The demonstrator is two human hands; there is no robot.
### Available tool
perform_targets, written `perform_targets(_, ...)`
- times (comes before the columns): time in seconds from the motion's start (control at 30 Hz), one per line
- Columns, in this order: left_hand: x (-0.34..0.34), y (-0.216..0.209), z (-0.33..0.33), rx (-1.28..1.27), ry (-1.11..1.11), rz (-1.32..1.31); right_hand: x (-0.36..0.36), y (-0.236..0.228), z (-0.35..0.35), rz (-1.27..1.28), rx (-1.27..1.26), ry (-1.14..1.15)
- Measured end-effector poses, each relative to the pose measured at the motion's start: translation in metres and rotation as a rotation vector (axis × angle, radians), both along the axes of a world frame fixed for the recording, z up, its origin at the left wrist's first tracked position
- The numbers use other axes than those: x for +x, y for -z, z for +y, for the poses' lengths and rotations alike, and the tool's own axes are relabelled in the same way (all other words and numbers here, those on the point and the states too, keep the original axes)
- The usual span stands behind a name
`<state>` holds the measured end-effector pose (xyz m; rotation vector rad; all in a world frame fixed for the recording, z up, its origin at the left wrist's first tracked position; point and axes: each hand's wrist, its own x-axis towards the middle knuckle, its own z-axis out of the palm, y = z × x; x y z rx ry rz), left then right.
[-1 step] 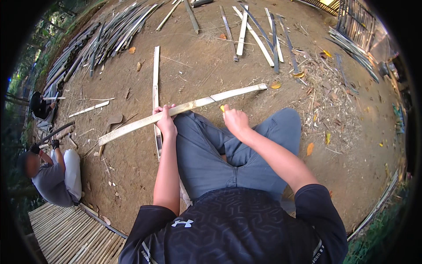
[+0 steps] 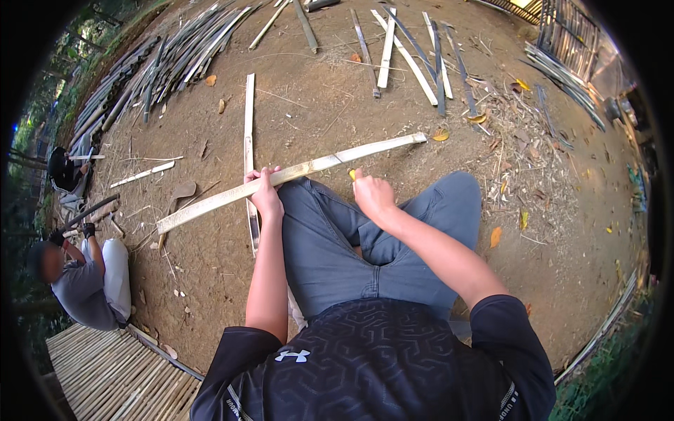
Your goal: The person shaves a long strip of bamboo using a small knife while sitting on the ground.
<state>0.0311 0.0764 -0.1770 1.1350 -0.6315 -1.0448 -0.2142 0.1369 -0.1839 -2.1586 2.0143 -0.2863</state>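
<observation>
The left hand (image 2: 265,193) wraps its fingers tight around a long pale bamboo strip (image 2: 295,172) lying across the person's knees. Just right of that grip, the right hand (image 2: 372,193) curls closed beside the strip with a small yellow object (image 2: 352,174) at its fingertips. A second slat (image 2: 248,126) runs away from the strip's middle across the dirt ground (image 2: 316,105).

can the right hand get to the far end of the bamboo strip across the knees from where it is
Probably not without leaning. The right hand sits near the middle of the bamboo strip, whose far end lies well beyond it over bare dirt. Nothing blocks the path; reach alone looks doubtful.
</observation>
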Motion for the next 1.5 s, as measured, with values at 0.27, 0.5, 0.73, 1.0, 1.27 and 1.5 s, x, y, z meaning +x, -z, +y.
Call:
perform_targets(0.27, -0.001, 0.003, 0.003, -0.037, 0.01, -0.037, -0.026, -0.004, -0.02, 0.156, -0.053, 0.013)
perform_targets(0.5, 0.004, 0.012, 0.004, -0.095, 0.005, -0.016, -0.021, -0.006, -0.02, 0.131, -0.029, -0.001)
perform_targets(0.73, 0.01, 0.011, 0.005, -0.1, -0.005, -0.038, -0.017, -0.025, -0.015, 0.027, 0.034, -0.107)
perform_targets(1.0, 0.007, 0.014, 0.002, -0.106, 0.015, -0.076, -0.063, 0.014, -0.036, 0.052, 0.104, 0.164)
perform_targets(1.27, -0.008, 0.002, 0.001, -0.074, 0.018, -0.002, -0.124, 0.043, -0.049, 0.172, 0.116, 0.236)
perform_targets(1.5, 0.007, 0.002, 0.009, -0.042, -0.029, -0.075, -0.108, 0.005, -0.024, -0.012, 0.058, 0.01)
